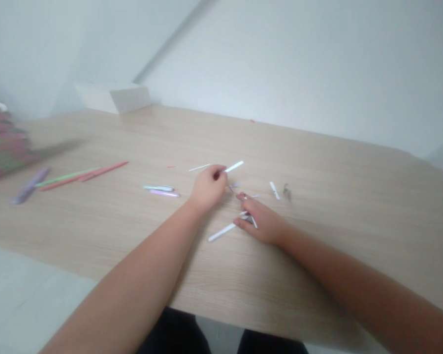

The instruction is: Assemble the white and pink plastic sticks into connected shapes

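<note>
My left hand [209,186] is closed in a pinch over the middle of the table, around a white pen-like stick [235,166] that points up and right. Lower and to the right, my right hand [262,219] rests near the tabletop, its fingers curled about a thin white stick [254,221]. Its thumb touches the end of a longer white flat-looking stick [221,232]. Small purplish bits lie between the hands, blurred. Another thin white rod [199,167] lies just beyond my left hand. The frame is smeared, so exact kinds are hard to tell.
Left of my hands lie a teal pen-like stick [158,188] and a purple one [164,193]. Farther left are red sticks [105,170], a green stick [64,176] and a purple tube [31,186]. A short white piece [274,190] lies right. A white box [112,97] stands behind.
</note>
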`<state>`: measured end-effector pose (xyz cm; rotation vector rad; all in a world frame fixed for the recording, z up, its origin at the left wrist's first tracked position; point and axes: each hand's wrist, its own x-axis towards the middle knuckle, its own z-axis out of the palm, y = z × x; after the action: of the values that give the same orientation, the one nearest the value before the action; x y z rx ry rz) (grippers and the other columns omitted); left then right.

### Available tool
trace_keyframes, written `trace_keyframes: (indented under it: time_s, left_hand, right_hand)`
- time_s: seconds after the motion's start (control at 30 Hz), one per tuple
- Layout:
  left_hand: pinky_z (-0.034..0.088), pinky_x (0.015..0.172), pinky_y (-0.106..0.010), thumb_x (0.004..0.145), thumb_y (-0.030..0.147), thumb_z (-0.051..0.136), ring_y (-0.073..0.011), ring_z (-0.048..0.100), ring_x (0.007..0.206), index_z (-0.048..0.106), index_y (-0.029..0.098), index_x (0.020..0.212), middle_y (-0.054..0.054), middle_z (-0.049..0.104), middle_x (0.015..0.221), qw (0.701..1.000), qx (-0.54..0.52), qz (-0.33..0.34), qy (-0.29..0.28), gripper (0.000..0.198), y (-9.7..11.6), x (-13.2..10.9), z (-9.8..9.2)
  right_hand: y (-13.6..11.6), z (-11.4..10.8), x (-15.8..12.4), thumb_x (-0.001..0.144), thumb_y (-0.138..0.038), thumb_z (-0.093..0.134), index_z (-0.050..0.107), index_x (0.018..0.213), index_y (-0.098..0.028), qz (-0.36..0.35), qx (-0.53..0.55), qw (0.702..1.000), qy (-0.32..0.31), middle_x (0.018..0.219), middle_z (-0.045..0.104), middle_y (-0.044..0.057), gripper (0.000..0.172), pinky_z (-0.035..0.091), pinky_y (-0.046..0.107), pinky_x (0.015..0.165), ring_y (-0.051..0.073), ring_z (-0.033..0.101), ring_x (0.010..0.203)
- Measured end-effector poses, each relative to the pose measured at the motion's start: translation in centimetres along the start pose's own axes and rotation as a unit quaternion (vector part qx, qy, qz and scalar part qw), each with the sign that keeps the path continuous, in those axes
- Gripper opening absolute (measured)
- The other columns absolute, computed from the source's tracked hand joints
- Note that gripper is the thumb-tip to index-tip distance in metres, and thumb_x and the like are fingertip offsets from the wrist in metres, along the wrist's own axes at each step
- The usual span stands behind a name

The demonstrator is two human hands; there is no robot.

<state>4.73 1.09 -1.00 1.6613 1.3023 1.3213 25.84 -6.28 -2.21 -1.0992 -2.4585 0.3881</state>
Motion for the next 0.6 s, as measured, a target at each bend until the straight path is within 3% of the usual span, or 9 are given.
trace_keyframes:
  time_s: [0.17,0.27,0.37,0.5,0.6]
  left_hand:
    - [0.063,0.067,-0.033,0.091,0.036,0.060,-0.0201,0.071,0.081,0.073,0.024,0.118,-0.004,0.071,0.098,0.983,-0.146,-0.084,0.077,0.032,0.3,0.5,-0.2]
    - [0.061,0.083,-0.036,0.091,0.033,0.059,-0.0207,0.071,0.090,0.073,0.021,0.113,-0.004,0.073,0.097,0.979,-0.111,-0.057,0.163,0.029,0.5,1.0,-0.7]
    - [0.055,0.098,-0.036,0.093,0.032,0.057,-0.0208,0.070,0.102,0.072,0.019,0.112,-0.005,0.075,0.105,0.969,-0.064,-0.015,0.237,0.027,0.6,1.4,-1.0]
    - [0.055,0.095,-0.033,0.094,0.031,0.056,-0.0203,0.070,0.102,0.071,0.018,0.113,-0.006,0.076,0.106,0.969,-0.065,-0.006,0.240,0.027,0.9,1.2,-0.8]
    - [0.055,0.094,-0.034,0.096,0.031,0.055,-0.0195,0.070,0.098,0.070,0.018,0.115,-0.006,0.076,0.106,0.975,-0.048,0.011,0.218,0.027,1.3,0.6,-0.3]
  right_hand:
    - [0.8,1.8,4.4,0.100,-0.040,0.061,0.059,0.099,-0.023,-0.001,-0.012,0.998,0.057,0.130,0.067,0.018,0.017,0.049,0.050,0.107,0.033,0.062,0.124]
    - [1.4,3.1,7.1,0.104,-0.035,0.052,0.059,0.106,-0.022,0.014,-0.012,0.996,0.092,0.115,0.068,0.015,0.014,0.050,0.045,0.099,0.029,0.064,0.109]
    - [2.0,4.0,9.5,0.102,-0.029,0.051,0.058,0.101,-0.022,0.034,-0.008,0.991,0.126,0.104,0.068,0.014,0.010,0.051,0.043,0.092,0.028,0.064,0.100]
    - [2.7,4.5,11.7,0.102,-0.034,0.051,0.059,0.096,-0.023,0.064,0.011,0.981,0.183,0.096,0.071,0.012,0.015,0.051,0.043,0.087,0.029,0.065,0.091]
    - [3.2,3.8,11.9,0.104,-0.042,0.046,0.062,0.110,-0.023,0.094,0.032,0.961,0.256,0.110,0.074,0.014,0.026,0.051,0.044,0.095,0.030,0.068,0.104]
